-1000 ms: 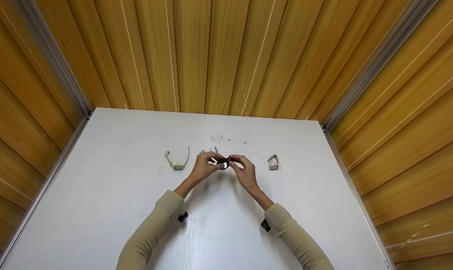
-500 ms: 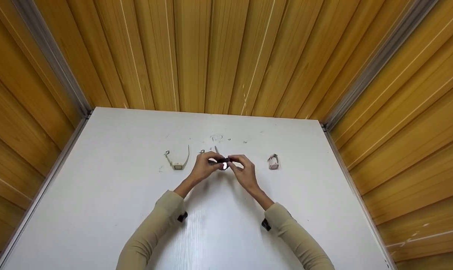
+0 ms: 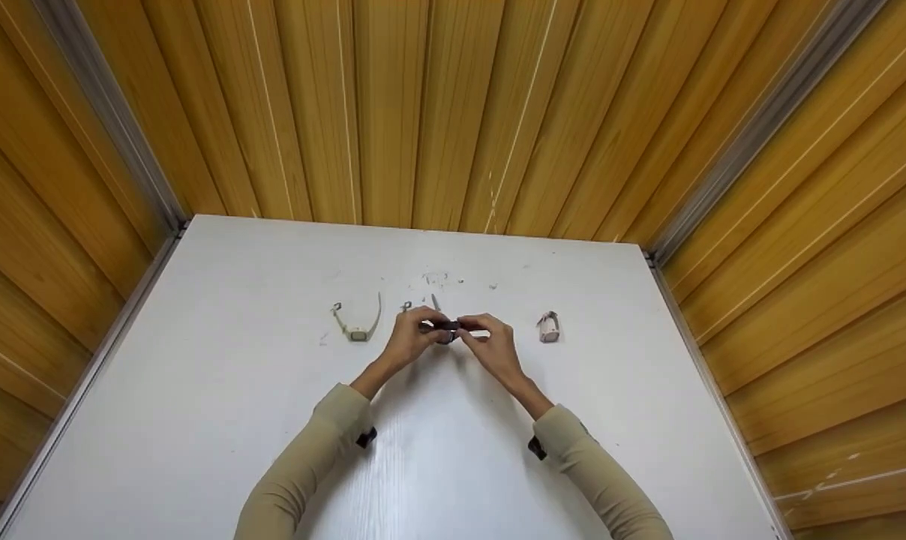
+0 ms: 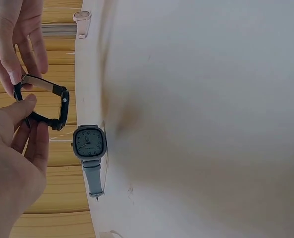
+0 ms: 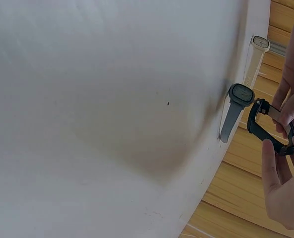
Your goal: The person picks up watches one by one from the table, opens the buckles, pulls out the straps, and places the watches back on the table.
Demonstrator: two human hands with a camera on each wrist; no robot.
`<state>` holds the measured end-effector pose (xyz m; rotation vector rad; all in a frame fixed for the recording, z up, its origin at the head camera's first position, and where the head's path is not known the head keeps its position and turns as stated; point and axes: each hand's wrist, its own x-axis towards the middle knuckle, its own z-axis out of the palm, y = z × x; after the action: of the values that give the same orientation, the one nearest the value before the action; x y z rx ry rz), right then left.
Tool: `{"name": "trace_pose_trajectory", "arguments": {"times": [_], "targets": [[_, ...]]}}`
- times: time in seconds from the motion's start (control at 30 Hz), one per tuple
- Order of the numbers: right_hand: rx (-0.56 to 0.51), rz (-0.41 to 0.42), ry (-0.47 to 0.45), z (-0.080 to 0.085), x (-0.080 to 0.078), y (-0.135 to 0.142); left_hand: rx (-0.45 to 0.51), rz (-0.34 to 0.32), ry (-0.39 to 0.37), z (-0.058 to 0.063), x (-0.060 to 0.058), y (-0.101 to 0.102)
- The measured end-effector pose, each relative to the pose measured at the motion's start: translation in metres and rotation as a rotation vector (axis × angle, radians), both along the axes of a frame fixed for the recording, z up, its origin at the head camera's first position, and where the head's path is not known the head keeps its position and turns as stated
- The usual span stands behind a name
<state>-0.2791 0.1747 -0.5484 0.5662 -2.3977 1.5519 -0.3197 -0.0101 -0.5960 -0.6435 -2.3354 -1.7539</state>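
Observation:
A black wristwatch (image 3: 451, 325) is held up over the white table between both hands, its strap bent round into a loop. My left hand (image 3: 412, 337) pinches one part of the strap between thumb and fingers. With thumb and fingertips, my right hand (image 3: 496, 349) grips the strap where its ends meet. The watch case (image 4: 64, 106) shows edge-on in the left wrist view, its dial turned away. Behind the hands lies a grey-blue watch (image 4: 89, 142) with a square dial, mostly hidden by my left hand in the head view.
A cream-green watch (image 3: 358, 334) lies with its strap spread to the left. To the right stands a pale pink watch (image 3: 549, 330), its strap looped up. Wood-patterned panels (image 3: 423, 112) rise behind the table (image 3: 453, 465) and at both sides.
The black watch has tilted slightly between the fingers, and the gap seen through its loop has narrowed. Both hands stay in nearly the same place; the other watches have not moved.

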Motion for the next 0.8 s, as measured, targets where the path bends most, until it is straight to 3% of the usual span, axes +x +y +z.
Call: {"name": "trace_pose_trajectory", "arguments": {"times": [0.1,0.33,0.8], "targets": [[0.01,0.013,0.003,0.0,0.001,0.0,-0.012,0.001,0.016,-0.001,0.001,0.0],[-0.001,0.021,0.001,-0.039,-0.019,0.007,0.012,0.0,0.031,-0.006,0.0,0.001],[-0.02,-0.021,0.017,-0.044,-0.017,0.0,0.033,0.007,0.012,-0.004,0.002,0.002]]}}
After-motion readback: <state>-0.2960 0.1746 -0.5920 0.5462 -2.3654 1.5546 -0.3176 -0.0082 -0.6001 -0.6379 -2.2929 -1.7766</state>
